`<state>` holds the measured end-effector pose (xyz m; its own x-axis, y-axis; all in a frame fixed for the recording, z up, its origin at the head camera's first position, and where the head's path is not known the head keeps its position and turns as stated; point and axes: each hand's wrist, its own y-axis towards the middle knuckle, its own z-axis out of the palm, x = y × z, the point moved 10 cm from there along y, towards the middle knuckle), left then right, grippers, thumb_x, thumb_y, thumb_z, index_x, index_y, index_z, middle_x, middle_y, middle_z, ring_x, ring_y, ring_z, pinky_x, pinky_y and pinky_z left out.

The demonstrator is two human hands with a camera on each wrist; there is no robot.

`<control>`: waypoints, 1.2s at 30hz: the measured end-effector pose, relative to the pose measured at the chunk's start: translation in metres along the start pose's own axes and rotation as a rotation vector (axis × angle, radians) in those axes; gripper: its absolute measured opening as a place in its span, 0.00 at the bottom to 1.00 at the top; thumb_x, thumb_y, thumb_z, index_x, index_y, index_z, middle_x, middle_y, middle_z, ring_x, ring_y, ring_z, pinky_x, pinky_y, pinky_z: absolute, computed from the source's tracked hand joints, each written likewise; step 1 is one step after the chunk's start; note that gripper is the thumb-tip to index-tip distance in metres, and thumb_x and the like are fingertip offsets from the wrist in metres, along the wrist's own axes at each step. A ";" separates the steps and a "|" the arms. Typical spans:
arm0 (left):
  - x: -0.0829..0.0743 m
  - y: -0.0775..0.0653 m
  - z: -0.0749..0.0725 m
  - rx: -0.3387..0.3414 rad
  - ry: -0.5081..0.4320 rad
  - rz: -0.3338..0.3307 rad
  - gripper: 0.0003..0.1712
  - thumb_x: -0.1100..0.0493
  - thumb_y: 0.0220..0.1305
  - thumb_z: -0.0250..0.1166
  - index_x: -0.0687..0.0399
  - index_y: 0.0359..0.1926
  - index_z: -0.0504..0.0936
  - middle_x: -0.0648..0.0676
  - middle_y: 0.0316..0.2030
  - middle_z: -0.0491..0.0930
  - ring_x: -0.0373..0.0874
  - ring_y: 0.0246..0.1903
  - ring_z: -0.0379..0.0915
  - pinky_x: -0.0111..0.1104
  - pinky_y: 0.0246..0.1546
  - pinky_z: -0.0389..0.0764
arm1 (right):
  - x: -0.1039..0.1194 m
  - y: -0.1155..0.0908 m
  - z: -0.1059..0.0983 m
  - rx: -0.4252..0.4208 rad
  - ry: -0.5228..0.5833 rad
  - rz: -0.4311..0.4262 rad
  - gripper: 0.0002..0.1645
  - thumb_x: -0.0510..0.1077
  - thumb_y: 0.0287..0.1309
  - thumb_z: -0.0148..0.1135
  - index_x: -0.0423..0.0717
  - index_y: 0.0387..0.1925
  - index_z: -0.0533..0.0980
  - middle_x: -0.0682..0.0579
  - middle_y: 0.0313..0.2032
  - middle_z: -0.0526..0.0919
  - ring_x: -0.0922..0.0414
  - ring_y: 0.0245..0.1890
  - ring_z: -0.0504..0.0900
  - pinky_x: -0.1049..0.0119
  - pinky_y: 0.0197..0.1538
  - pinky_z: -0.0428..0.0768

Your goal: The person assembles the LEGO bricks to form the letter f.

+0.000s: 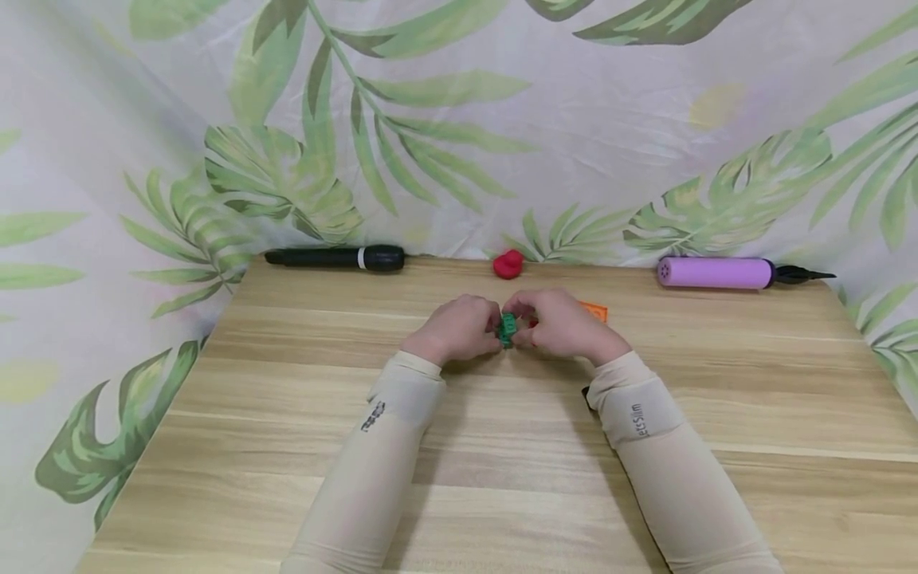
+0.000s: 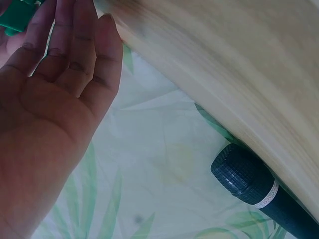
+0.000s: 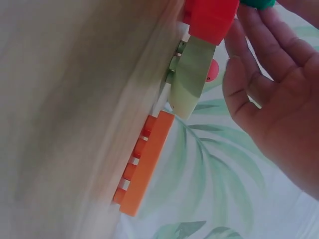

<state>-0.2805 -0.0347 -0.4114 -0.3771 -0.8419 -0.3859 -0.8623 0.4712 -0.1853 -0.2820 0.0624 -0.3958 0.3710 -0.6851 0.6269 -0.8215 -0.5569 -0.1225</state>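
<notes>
Green toy brick (image 1: 508, 328) I see pinched between left hand (image 1: 462, 328) and right hand (image 1: 562, 325) fingers, orange studded brick (image 3: 147, 165) apart, apparently left unused.

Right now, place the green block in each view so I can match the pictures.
Head: the green block near the centre, between left hand and right hand.
Left wrist: top-left corner.
Right wrist: at the top edge, cut off, right of the red block.
Shared landmark: the leaf-print cloth.
</notes>
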 end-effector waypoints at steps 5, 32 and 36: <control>0.001 0.001 0.000 -0.002 -0.001 -0.002 0.11 0.54 0.67 0.74 0.55 0.44 0.84 0.51 0.37 0.82 0.46 0.40 0.77 0.39 0.45 0.80 | 0.005 0.001 0.002 -0.001 -0.057 -0.020 0.19 0.36 0.60 0.72 0.46 0.53 0.85 0.52 0.42 0.89 0.51 0.45 0.85 0.55 0.52 0.82; -0.001 -0.001 0.001 0.002 0.005 -0.017 0.10 0.54 0.66 0.75 0.53 0.40 0.83 0.50 0.35 0.82 0.46 0.39 0.77 0.40 0.44 0.80 | 0.010 0.001 0.002 -0.047 -0.093 -0.031 0.18 0.44 0.60 0.75 0.44 0.50 0.85 0.52 0.38 0.90 0.56 0.41 0.86 0.56 0.50 0.84; -0.002 -0.002 0.001 -0.003 0.011 -0.008 0.10 0.55 0.66 0.75 0.52 0.40 0.83 0.50 0.35 0.82 0.46 0.38 0.77 0.39 0.43 0.80 | 0.010 0.001 0.001 -0.052 -0.104 -0.037 0.16 0.44 0.58 0.76 0.46 0.48 0.85 0.53 0.36 0.89 0.57 0.38 0.85 0.57 0.47 0.83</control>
<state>-0.2781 -0.0333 -0.4109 -0.3735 -0.8486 -0.3746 -0.8663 0.4635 -0.1862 -0.2784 0.0544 -0.3905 0.4420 -0.7112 0.5467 -0.8267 -0.5595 -0.0595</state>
